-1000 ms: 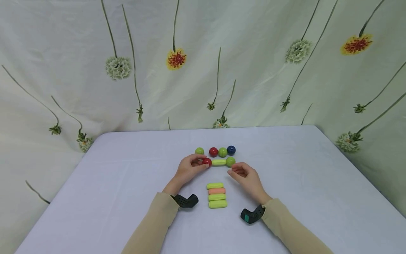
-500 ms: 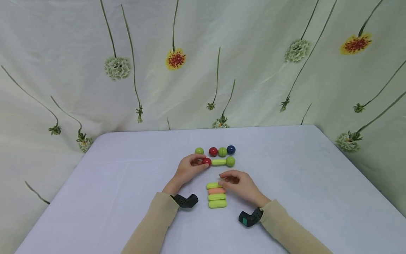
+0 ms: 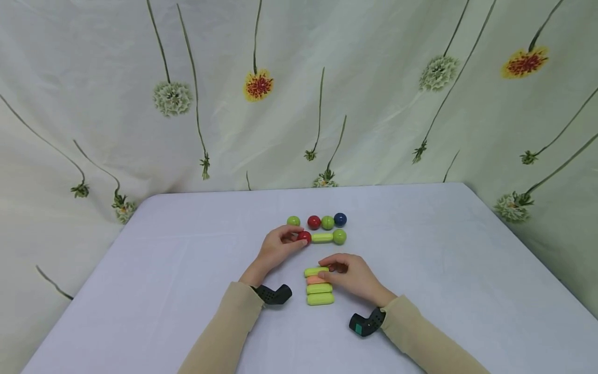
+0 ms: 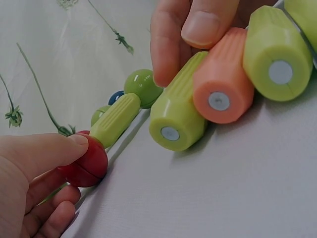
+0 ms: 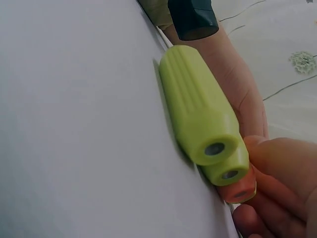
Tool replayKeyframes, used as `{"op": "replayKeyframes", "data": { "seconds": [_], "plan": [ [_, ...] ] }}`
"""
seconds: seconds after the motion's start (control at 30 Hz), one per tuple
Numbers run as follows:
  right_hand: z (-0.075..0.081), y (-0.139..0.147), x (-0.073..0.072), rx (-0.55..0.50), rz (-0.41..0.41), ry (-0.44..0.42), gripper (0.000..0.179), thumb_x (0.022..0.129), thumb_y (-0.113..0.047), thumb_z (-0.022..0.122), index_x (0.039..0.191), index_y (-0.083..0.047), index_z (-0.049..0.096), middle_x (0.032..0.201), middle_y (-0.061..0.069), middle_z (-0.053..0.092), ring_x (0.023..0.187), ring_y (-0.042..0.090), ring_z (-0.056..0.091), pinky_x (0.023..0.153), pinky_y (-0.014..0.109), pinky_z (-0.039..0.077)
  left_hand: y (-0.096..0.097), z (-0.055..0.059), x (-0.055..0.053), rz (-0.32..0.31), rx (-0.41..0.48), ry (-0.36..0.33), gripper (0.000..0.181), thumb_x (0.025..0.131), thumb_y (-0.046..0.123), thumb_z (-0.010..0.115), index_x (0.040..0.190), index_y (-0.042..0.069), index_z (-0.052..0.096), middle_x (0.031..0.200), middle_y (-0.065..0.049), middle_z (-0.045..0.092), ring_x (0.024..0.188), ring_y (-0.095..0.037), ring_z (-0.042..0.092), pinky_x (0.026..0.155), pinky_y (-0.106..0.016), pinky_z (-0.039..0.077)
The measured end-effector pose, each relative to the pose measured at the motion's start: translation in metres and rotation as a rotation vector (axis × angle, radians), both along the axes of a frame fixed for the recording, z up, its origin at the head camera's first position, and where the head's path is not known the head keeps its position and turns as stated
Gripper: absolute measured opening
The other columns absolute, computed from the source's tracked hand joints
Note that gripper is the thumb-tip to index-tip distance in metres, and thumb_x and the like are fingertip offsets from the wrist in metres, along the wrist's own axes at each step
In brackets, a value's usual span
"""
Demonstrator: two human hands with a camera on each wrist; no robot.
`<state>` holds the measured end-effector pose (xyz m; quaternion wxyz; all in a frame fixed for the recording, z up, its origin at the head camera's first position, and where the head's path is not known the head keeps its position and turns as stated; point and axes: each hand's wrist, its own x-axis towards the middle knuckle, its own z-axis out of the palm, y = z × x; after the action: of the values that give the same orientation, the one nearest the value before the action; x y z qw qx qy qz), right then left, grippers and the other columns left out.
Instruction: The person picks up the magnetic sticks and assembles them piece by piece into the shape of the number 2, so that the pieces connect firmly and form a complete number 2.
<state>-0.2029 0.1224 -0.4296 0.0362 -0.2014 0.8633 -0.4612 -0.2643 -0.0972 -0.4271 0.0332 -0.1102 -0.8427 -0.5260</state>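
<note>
Pale tabletop (image 3: 420,249): left hand (image 3: 274,249) pinches red ball (image 4: 91,163); right hand (image 3: 352,275) at yellow rod (image 3: 315,271), grip unclear. It appears light, stiff, smooth; hold mid-length.

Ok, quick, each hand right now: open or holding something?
Left hand: closed, pinching the nearer red ball.
Right hand: at the far yellow-green rod of the row of four; can't tell if gripping.

No lettering, label, brand, number or sign can be read in any view.
</note>
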Motion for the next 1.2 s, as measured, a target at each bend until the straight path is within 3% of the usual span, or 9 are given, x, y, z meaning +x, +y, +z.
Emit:
{"op": "replayKeyframes", "data": {
  "seconds": [0.27, 0.6, 0.9, 1.2],
  "plan": [
    [0.0002, 0.0004, -0.0007, -0.01, -0.034, 0.029, 0.024, 0.086, -0.03, 0.068, 0.105, -0.015, 0.071, 0.092, -0.008, 0.065, 0.082, 0.011, 0.056, 0.073, 0.027, 0.046, -0.0004, -0.0021, -0.0016, 0.002, -0.003, 0.003, 0.032, 0.08, 0.021, 0.075, 0.11, 0.013, 0.068, 0.091, -0.002, 0.062, 0.082, -0.017, 0.057, 0.075, -0.029, 0.047],
    [0.0042, 0.0017, -0.0011, -0.048, -0.039, 0.001, 0.019, 0.086, -0.024, 0.068, 0.101, -0.012, 0.07, 0.09, -0.006, 0.065, 0.077, 0.012, 0.057, 0.068, 0.025, 0.047, -0.0003, 0.0005, 0.0006, -0.004, 0.002, 0.017, 0.033, 0.08, 0.021, 0.075, 0.11, 0.011, 0.067, 0.093, -0.003, 0.063, 0.082, -0.016, 0.057, 0.074, -0.028, 0.047],
    [0.0073, -0.0004, -0.0024, 0.022, -0.149, 0.03, 0.016, 0.085, -0.021, 0.069, 0.099, -0.013, 0.072, 0.085, -0.007, 0.064, 0.075, 0.01, 0.055, 0.069, 0.027, 0.045, -0.0002, 0.0009, 0.0005, -0.006, 0.005, 0.002, 0.033, 0.08, 0.021, 0.075, 0.11, 0.012, 0.067, 0.093, -0.002, 0.062, 0.082, -0.016, 0.056, 0.075, -0.028, 0.047],
    [0.0091, 0.0017, -0.0013, 0.045, -0.167, 0.06, 0.012, 0.085, -0.017, 0.068, 0.096, -0.017, 0.073, 0.089, -0.007, 0.065, 0.076, 0.009, 0.055, 0.07, 0.029, 0.045, -0.0004, 0.0026, 0.0011, -0.01, 0.018, -0.004, 0.032, 0.08, 0.02, 0.075, 0.109, 0.011, 0.068, 0.09, -0.003, 0.061, 0.08, -0.017, 0.056, 0.074, -0.027, 0.046]
  ]
}}
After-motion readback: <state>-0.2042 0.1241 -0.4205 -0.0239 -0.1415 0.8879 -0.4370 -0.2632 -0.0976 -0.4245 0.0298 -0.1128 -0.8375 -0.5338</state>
